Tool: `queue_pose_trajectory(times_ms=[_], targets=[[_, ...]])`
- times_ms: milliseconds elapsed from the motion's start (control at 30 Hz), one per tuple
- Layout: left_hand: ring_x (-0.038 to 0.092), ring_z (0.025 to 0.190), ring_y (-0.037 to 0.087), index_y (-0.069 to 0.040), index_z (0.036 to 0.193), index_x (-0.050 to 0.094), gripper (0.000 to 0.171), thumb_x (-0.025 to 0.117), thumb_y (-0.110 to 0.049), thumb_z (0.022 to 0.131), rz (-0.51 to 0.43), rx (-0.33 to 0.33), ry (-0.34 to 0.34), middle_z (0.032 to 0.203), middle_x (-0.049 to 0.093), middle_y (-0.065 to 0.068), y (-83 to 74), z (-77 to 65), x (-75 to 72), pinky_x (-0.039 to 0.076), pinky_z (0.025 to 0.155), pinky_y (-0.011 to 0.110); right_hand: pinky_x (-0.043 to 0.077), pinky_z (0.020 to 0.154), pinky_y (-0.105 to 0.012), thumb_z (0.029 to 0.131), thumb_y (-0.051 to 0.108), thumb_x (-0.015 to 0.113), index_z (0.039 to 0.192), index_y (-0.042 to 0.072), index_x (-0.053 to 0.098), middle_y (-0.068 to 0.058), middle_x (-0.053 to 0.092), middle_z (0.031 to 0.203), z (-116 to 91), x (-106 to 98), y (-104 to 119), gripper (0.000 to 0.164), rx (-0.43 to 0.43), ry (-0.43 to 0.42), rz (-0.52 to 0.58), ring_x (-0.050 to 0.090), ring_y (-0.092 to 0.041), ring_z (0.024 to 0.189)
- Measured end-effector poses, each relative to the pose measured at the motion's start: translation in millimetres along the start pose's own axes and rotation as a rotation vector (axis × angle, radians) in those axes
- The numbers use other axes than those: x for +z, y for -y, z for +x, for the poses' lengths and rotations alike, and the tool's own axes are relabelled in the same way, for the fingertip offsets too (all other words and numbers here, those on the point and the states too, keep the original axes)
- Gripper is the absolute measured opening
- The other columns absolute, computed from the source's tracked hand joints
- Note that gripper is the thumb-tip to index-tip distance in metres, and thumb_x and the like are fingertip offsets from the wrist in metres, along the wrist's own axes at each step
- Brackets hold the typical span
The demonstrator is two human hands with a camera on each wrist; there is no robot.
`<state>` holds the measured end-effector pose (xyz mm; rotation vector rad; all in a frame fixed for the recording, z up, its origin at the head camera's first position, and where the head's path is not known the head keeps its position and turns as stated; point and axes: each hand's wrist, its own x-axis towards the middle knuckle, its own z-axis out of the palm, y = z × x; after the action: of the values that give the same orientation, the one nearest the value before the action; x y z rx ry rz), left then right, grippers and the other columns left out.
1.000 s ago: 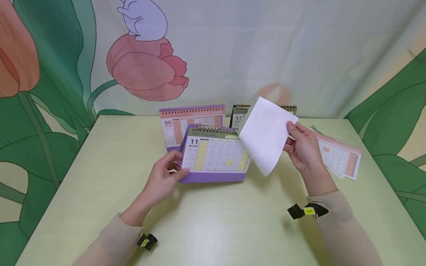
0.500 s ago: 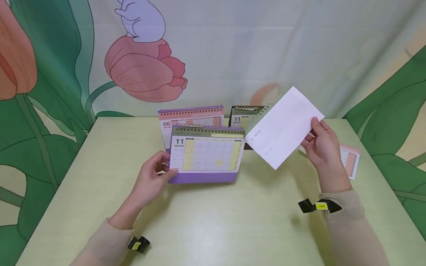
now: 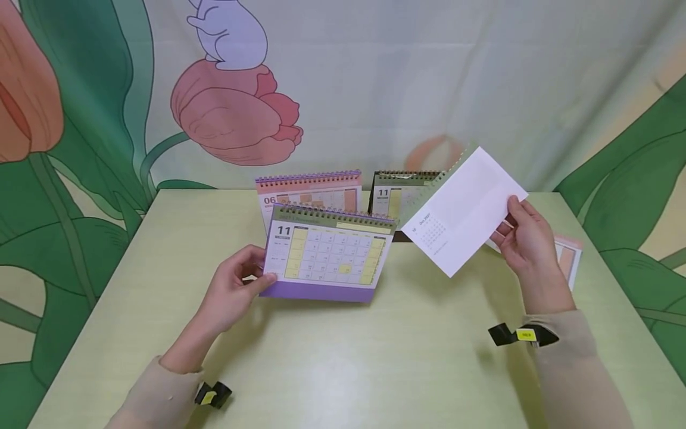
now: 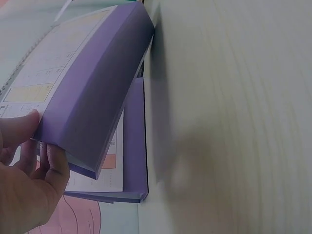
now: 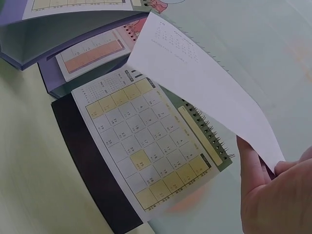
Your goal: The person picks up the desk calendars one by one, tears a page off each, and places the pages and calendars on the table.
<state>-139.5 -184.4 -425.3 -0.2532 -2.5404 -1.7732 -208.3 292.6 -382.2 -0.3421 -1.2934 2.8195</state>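
Observation:
My left hand (image 3: 227, 295) grips the lower left corner of a purple-based desk calendar (image 3: 321, 256) with a green header and the number 11, thumb in front and fingers behind. In the left wrist view the calendar (image 4: 92, 83) is tilted, its bottom edge raised off the table. My right hand (image 3: 530, 244) pinches one corner of a loose calendar page (image 3: 466, 211) between thumb and fingers, held in the air. Its mostly white side faces me, with a small month grid; a row of torn binding holes runs along its green edge.
Behind the held calendar stands a purple-based calendar with a pink header (image 3: 308, 186), marked 06. Right of it, a black-based calendar (image 5: 141, 141) marked 11 is partly covered by the page. Loose pink-edged pages (image 3: 569, 256) lie at the right, partly behind my right hand.
The page has come away to the right from the calendar and turned, showing its month grid. My left hand has shifted left with the calendar, which is now tilted.

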Motion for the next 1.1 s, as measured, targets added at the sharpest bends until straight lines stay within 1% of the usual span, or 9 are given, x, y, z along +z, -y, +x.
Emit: queue_pose_trajectory(times_ms=[100,267,567,733,933,1000,1100], targets=[[0.058,0.092,0.03,-0.002,0.118,0.065,0.026,0.07,0.005,0.094,0.001,0.001,0.001,0.108,0.063,0.014,0.6,-0.2,-0.1,0.053,0.075,0.025,0.062,0.07,-0.041,0.101,0.022,0.063,0.126,0.009,0.061,-0.01,0.07,0.1,-1,0,2,0.029,0.007,-0.004,-0.015,0.076,-0.026,0.082],[0.059,0.089,0.03,-0.001,0.116,0.066,0.024,0.07,0.006,0.094,0.019,0.022,0.017,0.103,0.064,0.014,0.4,-1.2,-1.2,0.053,0.073,0.025,0.062,0.064,-0.04,0.102,0.021,0.062,0.124,0.009,0.059,-0.009,0.07,0.094,0,-3,5,0.025,0.013,-0.007,-0.054,0.076,-0.026,0.075],[0.059,0.088,0.03,-0.001,0.114,0.066,0.022,0.07,0.007,0.093,0.023,0.053,0.05,0.099,0.065,0.013,-2.9,-2.2,-3.3,0.052,0.07,0.026,0.062,0.062,-0.038,0.101,0.022,0.064,0.123,0.01,0.061,-0.008,0.071,0.092,-1,-4,8,0.025,0.009,-0.058,-0.095,0.075,-0.025,0.072],[0.059,0.087,0.03,-0.001,0.113,0.066,0.022,0.069,0.008,0.093,0.023,0.075,0.073,0.1,0.067,0.013,-6.8,0.2,-4.7,0.052,0.069,0.026,0.061,0.061,-0.035,0.101,0.025,0.064,0.125,0.01,0.06,-0.006,0.07,0.093,-2,-5,11,0.029,-0.024,-0.072,-0.176,0.075,-0.022,0.072],[0.058,0.086,0.031,0.0,0.113,0.066,0.023,0.07,0.009,0.092,0.033,0.059,0.079,0.102,0.065,0.014,-6.5,-1.1,-3.8,0.051,0.069,0.026,0.061,0.061,-0.032,0.099,0.032,0.064,0.13,0.011,0.06,-0.004,0.07,0.098,-2,-3,12,0.038,-0.08,-0.116,-0.326,0.074,-0.018,0.071],[0.058,0.086,0.03,-0.001,0.113,0.067,0.024,0.07,0.009,0.092,0.038,0.059,0.074,0.102,0.065,0.014,-6.3,-0.6,-3.1,0.051,0.068,0.026,0.061,0.06,-0.031,0.099,0.032,0.065,0.13,0.01,0.06,-0.004,0.07,0.098,-2,-2,13,0.039,-0.103,-0.122,-0.338,0.073,-0.019,0.069],[0.058,0.085,0.03,-0.001,0.112,0.067,0.023,0.07,0.009,0.092,0.039,0.067,0.076,0.103,0.065,0.013,-6.0,-0.1,-1.7,0.051,0.068,0.026,0.06,0.058,-0.032,0.1,0.029,0.064,0.128,0.009,0.06,-0.005,0.07,0.097,-1,-4,15,0.035,-0.107,-0.123,-0.313,0.073,-0.02,0.066]])
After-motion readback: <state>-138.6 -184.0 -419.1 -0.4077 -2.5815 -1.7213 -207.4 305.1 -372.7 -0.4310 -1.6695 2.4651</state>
